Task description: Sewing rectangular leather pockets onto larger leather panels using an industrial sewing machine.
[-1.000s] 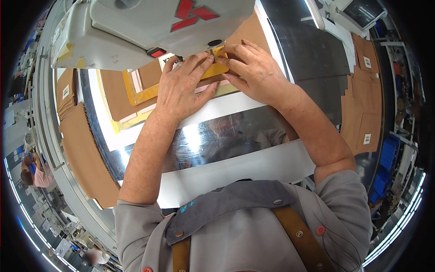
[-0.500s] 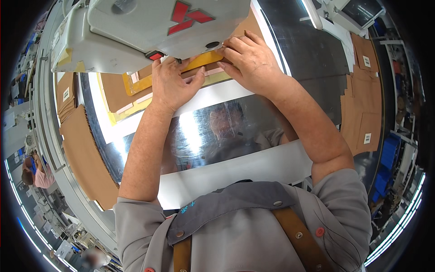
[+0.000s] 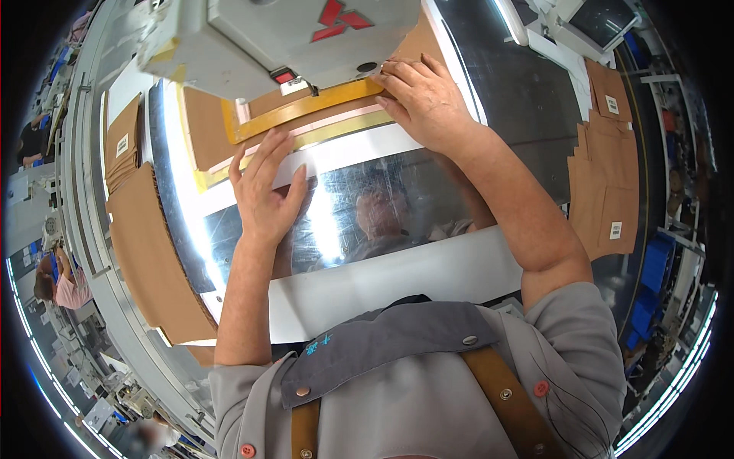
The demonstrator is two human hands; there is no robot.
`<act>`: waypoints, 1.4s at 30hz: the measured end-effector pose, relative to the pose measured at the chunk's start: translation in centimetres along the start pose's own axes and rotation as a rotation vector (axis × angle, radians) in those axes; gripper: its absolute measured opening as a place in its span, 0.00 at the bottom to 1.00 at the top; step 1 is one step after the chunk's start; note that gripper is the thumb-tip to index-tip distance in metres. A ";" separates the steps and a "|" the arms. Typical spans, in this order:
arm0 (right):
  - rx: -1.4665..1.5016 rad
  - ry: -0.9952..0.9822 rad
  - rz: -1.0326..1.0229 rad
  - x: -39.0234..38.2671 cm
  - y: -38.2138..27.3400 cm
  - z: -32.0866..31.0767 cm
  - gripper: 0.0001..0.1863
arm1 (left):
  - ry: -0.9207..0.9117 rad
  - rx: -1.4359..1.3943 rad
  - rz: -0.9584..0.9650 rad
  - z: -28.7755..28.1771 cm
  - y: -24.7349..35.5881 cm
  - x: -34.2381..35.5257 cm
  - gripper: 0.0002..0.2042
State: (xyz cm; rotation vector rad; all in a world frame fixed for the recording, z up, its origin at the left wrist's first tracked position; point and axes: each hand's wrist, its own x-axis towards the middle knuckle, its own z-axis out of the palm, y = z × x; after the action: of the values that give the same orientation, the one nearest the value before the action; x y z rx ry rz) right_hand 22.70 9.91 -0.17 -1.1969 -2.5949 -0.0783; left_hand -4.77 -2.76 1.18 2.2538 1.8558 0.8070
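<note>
A yellow frame [image 3: 306,111] lies over brown sheet material [image 3: 206,126] beneath a pale grey sewing-machine head [image 3: 298,38]. My right hand [image 3: 428,103] is at the frame's right end, its fingers bent and its thumb below, with the bar's end between them. Part of that grip is hidden by my own fingers. Lower left of it, my left hand [image 3: 264,191] is open with fingers spread. Its fingertips reach the pale yellow strip [image 3: 329,131] and white border [image 3: 336,157] in front of the frame. Nothing is held in it.
A shiny metal plate [image 3: 367,206] lies nearer me, before a white front panel [image 3: 397,275]. Brown cut pieces are stacked at left [image 3: 153,252] and right [image 3: 604,183], some with white labels. A monitor [image 3: 604,23] stands far right. A person [image 3: 65,279] sits in the left distance.
My left hand has come away from the yellow frame, back toward me and left, its fingers spreading. My right hand stays at the frame's right end. The whole view has shifted slightly.
</note>
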 end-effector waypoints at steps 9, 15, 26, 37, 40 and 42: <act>0.109 0.058 0.009 -2.8 -0.8 -0.5 0.26 | 0.032 -0.001 -0.168 -2.6 1.2 -9.6 0.16; 0.184 0.067 0.134 -9.1 -0.6 -3.0 0.26 | 0.095 -0.008 -0.211 -3.7 1.1 -12.6 0.15; 0.135 0.101 0.206 -14.4 1.1 -5.8 0.22 | 0.090 -0.048 -0.244 -3.2 1.5 -13.8 0.13; 0.114 0.184 0.419 -10.3 10.4 -4.2 0.21 | -0.304 -1.388 -0.090 -10.6 15.1 -4.6 0.35; 0.039 0.167 0.494 -8.9 13.0 -3.3 0.24 | -0.454 -1.954 0.250 -12.2 22.9 -1.9 0.35; 0.006 0.142 0.527 -8.5 14.1 -3.1 0.28 | -0.404 -2.249 0.299 -11.9 27.6 -0.5 0.35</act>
State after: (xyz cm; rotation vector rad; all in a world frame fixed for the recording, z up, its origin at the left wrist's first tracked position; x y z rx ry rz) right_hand 39.27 12.38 -0.46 -1.7558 -2.0824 -0.0446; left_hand 13.88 -12.91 22.43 0.8011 -0.1875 1.1818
